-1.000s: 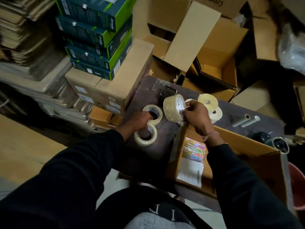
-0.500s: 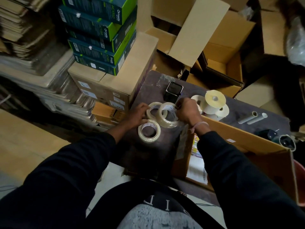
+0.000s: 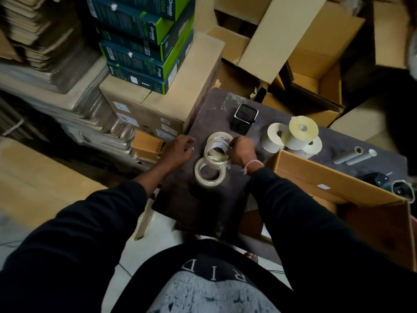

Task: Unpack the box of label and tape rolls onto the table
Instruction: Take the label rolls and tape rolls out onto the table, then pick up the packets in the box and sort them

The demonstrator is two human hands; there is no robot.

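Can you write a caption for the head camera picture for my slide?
Right hand sets a tape roll among others on the table.

The stacked teal-and-green boxes (image 3: 144, 45) carry the brand name "Omada" in white along their green ends, readable on at least three of them; smaller print beside it is too blurred to read. The person's dark shirt (image 3: 216, 288) shows large pale letters, seen upside down, "R I D". The white stickers on the brown carton (image 3: 144, 114) and tape rolls (image 3: 217, 146) are illegible.
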